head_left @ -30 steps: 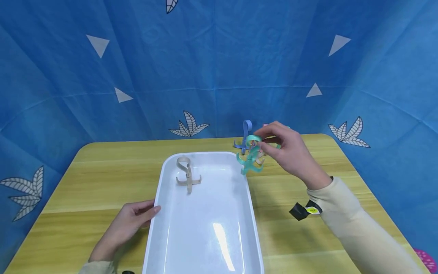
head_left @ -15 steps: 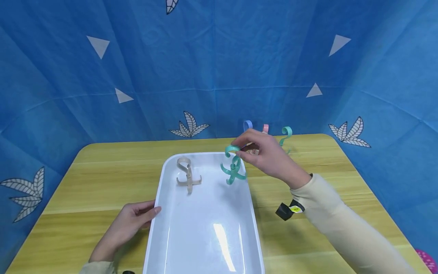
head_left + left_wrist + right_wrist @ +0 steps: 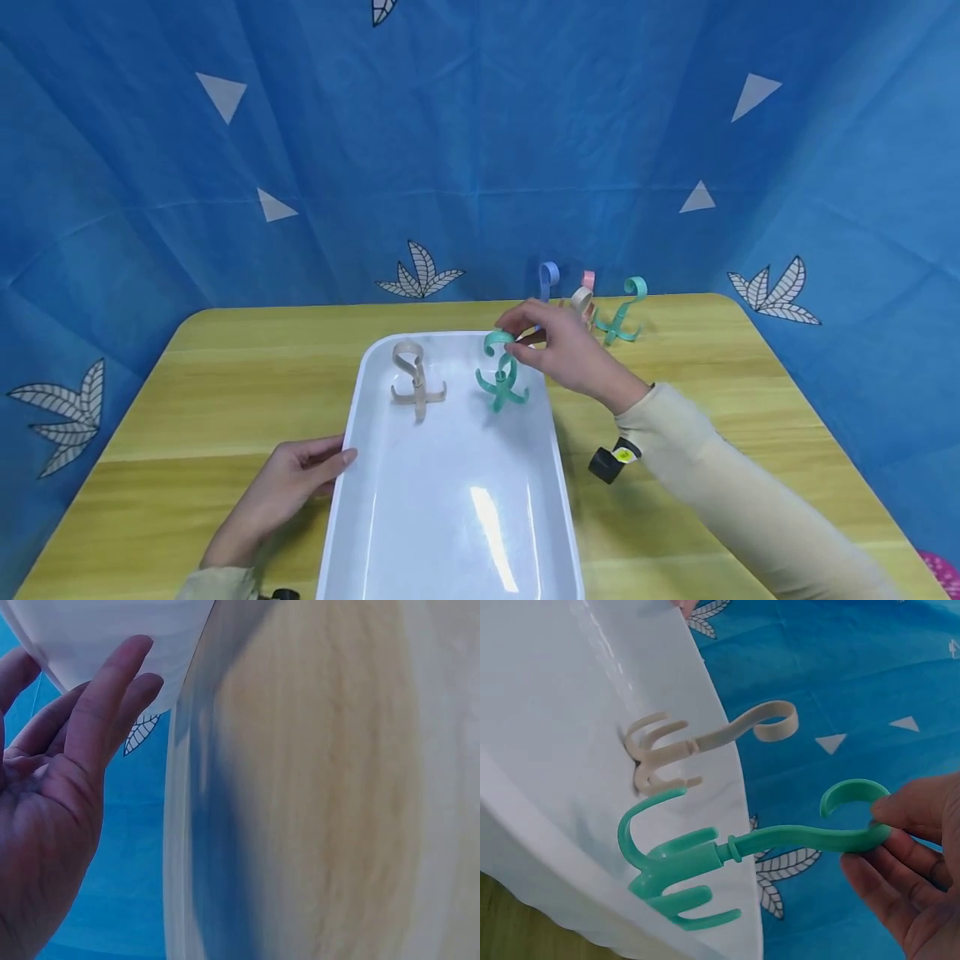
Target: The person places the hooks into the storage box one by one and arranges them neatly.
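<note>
My right hand [image 3: 564, 348] pinches the curled top of a green four-pronged hanging hook [image 3: 501, 383] between thumb and fingers. That hook stands upright inside the far right corner of a white tray [image 3: 442, 500], its prongs close over the tray floor. In the right wrist view, the green hook [image 3: 802, 838] shows whole, fingers at its curl. To its left, a beige pronged hook [image 3: 418, 390] stands upright in the tray's far left corner. My left hand [image 3: 277, 487] grips the tray's left rim, thumb over the edge; the left wrist view shows its fingers [image 3: 105, 705] against the tray's outer side.
Behind my right hand, at the table's back edge, stand more hooks: a blue one [image 3: 548, 273], a pink one [image 3: 588, 279], a beige one [image 3: 581, 298] and a green one [image 3: 621, 317]. A blue cloth [image 3: 480, 150] with leaf prints surrounds the wooden table [image 3: 247, 358].
My right hand has carried the green hook leftward from beside the tray's far right edge into the tray and slightly down. The left hand stays on the rim.
</note>
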Motion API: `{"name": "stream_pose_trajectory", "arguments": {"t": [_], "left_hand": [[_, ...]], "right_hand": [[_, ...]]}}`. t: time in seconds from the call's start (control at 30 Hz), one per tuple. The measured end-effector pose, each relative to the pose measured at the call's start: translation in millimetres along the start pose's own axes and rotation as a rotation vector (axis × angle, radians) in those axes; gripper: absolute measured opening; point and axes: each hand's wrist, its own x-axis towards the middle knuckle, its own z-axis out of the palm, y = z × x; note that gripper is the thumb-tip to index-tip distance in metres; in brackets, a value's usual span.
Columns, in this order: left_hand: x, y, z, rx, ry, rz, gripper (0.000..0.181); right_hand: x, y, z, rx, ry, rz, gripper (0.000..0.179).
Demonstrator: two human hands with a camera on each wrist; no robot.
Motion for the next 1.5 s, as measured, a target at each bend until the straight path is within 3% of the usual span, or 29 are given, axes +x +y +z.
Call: {"name": "stream_pose_trajectory", "arguments": {"t": [0.5,0.87,1.2,1.5], "left_hand": [[-0.9,1.7,-0.4,-0.005,-0.008,-0.004,0.053],[-0.8,-1.4,0.2,-0.023,-0.012,0.005,0.053],[-2.6,1.3,-2.9,-0.020,-0.009,0.003,0.053],[-1.2,0.1,-0.8,-0.009,-0.021,0.002,0.054]], "right_hand": [[-1.1,14.2,9.7,0.053,0.015,0.091,0.020],[-4.7,20.1,8.5,0.066,0.017,0.072,0.024],[-11.2,21.3,-0.2,0.007,0.047,0.097,0.019],[-21.9,20.4,-14.5,-0.006,0.066,0.190,0.017]]}}
